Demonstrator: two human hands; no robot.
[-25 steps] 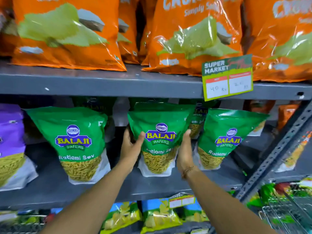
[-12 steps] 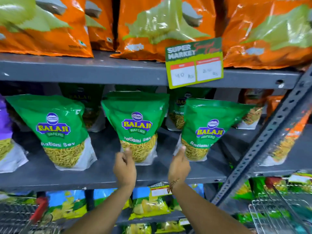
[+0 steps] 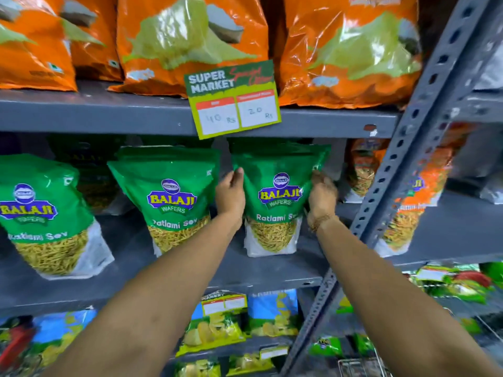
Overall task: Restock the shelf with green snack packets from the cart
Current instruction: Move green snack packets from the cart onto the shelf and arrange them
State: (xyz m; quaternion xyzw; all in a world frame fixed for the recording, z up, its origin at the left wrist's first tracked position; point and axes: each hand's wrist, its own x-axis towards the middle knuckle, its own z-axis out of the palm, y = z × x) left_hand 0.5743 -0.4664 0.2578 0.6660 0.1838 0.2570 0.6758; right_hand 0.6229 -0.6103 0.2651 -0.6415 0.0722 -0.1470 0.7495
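Three green Balaji Ratlami Sev packets stand upright along the front of the grey middle shelf (image 3: 272, 270), with more green packets behind them. My left hand (image 3: 230, 194) grips the left edge of the rightmost green packet (image 3: 276, 197) and my right hand (image 3: 322, 195) grips its right edge. The middle green packet (image 3: 174, 202) stands just left of my left hand. The left green packet (image 3: 40, 213) is at the frame's left edge. The cart (image 3: 362, 367) shows only as a wire corner at the bottom right.
Orange snack bags (image 3: 190, 42) fill the upper shelf, with a price tag (image 3: 234, 99) hanging from its edge. A perforated grey upright (image 3: 402, 148) slants at the right. Orange packets (image 3: 364, 167) stand right of the held packet. Blue and yellow chip bags (image 3: 217, 322) sit below.
Both hands left the middle green packet, moved right and up, and now hold the sides of the rightmost green packet. The view shifted right.
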